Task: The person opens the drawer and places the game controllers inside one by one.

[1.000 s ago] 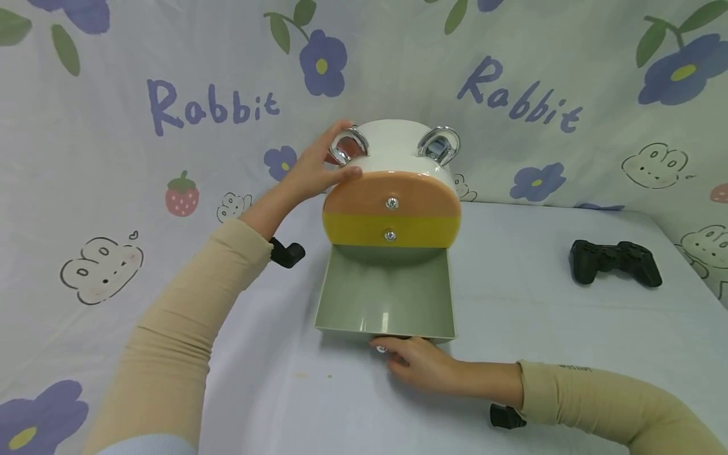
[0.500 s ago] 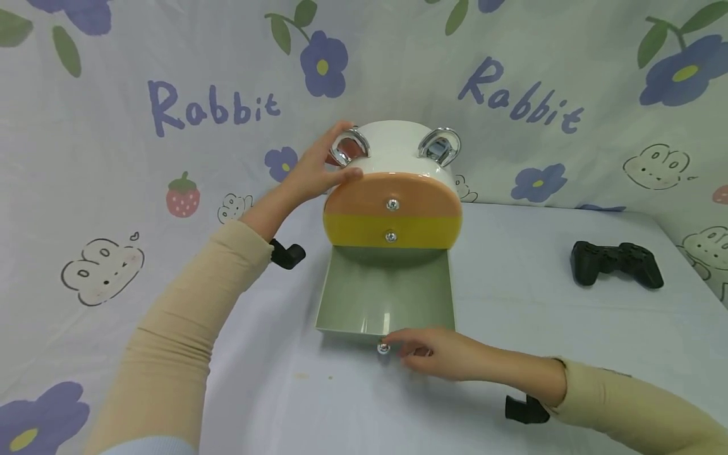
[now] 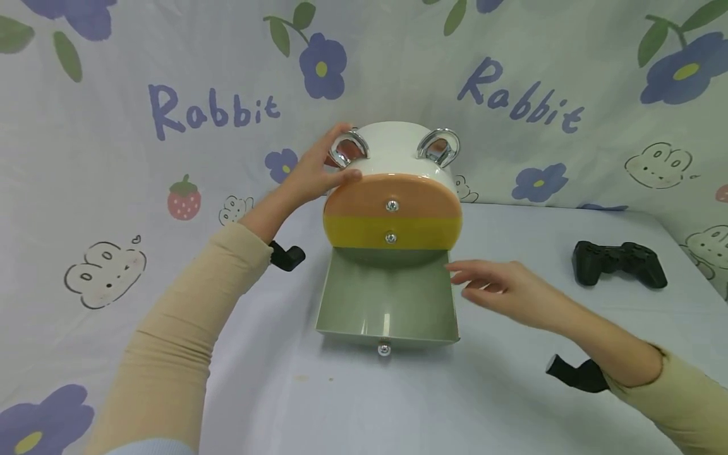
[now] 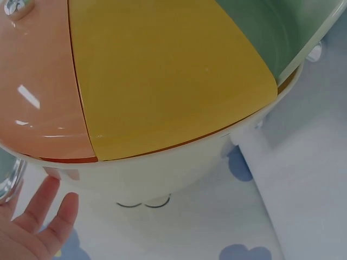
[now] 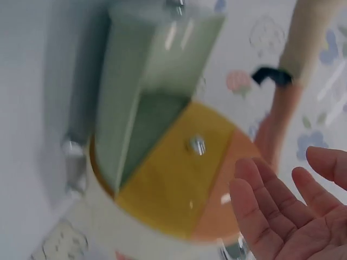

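Observation:
A small white drawer cabinet (image 3: 395,136) with chrome loop ears stands upright. Its orange drawer (image 3: 364,196) and yellow drawer (image 3: 358,230) are closed, each with a round knob. Below them the pale green drawer (image 3: 387,291) is pulled far out, its inside bare, its knob (image 3: 383,349) facing me. My left hand (image 3: 318,167) holds the cabinet's upper left side, thumb on the front edge and fingers behind the left ear (image 3: 348,148). My right hand (image 3: 512,294) holds nothing; its fingers are loosely bent, fingertips right at the green drawer's right edge.
On the white-covered table (image 3: 512,246) a black game controller (image 3: 618,264) lies at the right. A printed cloth (image 3: 216,57) with flowers and rabbits hangs behind. Black curved pieces (image 3: 577,374) stick out near both wrists.
My right hand has let go of the green drawer's knob and moved up and right to the drawer's side. The left hand stays on the cabinet; the drawer remains pulled out.

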`<control>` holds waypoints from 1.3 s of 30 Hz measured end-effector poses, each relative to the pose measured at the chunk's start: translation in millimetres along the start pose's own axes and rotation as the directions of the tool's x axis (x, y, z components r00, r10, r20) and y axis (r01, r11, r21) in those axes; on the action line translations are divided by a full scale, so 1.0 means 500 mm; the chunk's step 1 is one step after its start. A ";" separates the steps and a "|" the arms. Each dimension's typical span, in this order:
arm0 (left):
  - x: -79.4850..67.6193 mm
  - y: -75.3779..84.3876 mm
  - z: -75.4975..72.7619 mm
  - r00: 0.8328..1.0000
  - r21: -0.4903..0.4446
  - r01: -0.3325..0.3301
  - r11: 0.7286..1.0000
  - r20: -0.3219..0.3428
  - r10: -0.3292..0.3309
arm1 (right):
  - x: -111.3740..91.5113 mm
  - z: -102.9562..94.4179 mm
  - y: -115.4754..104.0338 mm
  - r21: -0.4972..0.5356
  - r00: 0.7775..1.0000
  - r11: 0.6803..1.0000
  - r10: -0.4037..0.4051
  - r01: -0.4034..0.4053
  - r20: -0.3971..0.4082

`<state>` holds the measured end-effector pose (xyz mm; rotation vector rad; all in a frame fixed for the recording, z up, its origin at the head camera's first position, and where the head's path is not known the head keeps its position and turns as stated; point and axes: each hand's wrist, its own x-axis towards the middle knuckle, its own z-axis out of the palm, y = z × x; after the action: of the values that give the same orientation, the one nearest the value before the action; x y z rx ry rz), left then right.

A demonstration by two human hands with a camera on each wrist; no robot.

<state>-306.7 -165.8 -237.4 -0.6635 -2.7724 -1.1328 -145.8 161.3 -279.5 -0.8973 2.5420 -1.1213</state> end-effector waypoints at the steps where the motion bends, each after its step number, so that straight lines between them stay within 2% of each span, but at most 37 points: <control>1: 0.000 0.000 0.000 1.000 -0.002 -0.002 1.000 0.000 0.002 | -0.005 -0.017 0.000 -0.033 0.999 0.999 0.017 -0.018 -0.031; 6: 0.000 0.000 0.000 1.000 0.000 -0.006 1.000 0.000 0.006 | -0.029 -0.095 0.012 -0.150 0.980 0.977 0.125 -0.148 -0.155; 9: 0.000 0.000 0.000 1.000 0.005 -0.002 1.000 0.000 0.002 | -0.043 -0.137 0.031 -0.145 0.962 0.970 0.160 -0.195 -0.223; 13: -0.002 0.000 0.000 1.000 0.008 -0.002 1.000 -0.002 0.002 | -0.061 -0.192 0.063 -0.128 0.920 0.953 0.219 -0.273 -0.325; 16: -0.002 0.000 0.000 1.000 0.007 -0.008 1.000 -0.004 0.008 | -0.065 -0.230 0.093 -0.215 0.885 0.915 0.236 -0.342 -0.402; 20: -0.002 0.001 0.000 1.000 0.010 -0.008 1.000 -0.006 0.008 | -0.073 -0.274 0.146 -0.344 0.844 0.833 0.241 -0.434 -0.480; 23: -0.003 0.003 -0.001 1.000 0.011 -0.008 1.000 -0.005 0.008 | -0.090 -0.301 0.195 -0.352 0.821 0.799 0.283 -0.487 -0.495; 25: -0.003 0.004 -0.001 1.000 0.010 -0.011 1.000 -0.006 0.011 | -0.101 -0.316 0.228 -0.355 0.823 0.792 0.301 -0.497 -0.481; 31: -0.004 0.004 0.000 1.000 0.012 -0.011 1.000 -0.007 0.011 | -0.128 -0.338 0.314 -0.353 0.842 0.798 0.325 -0.488 -0.430; 37: -0.004 0.002 0.000 1.000 0.014 -0.013 1.000 -0.007 0.014 | -0.154 -0.338 0.384 -0.356 0.829 0.765 0.402 -0.537 -0.389; 39: -0.003 0.001 0.000 1.000 0.017 -0.016 1.000 -0.007 0.016 | -0.165 -0.336 0.422 -0.334 0.820 0.764 0.423 -0.552 -0.386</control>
<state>-305.3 -166.0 -237.1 -0.6775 -2.7622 -1.1051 -245.9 421.6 -321.6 -0.0786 3.0710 -0.5560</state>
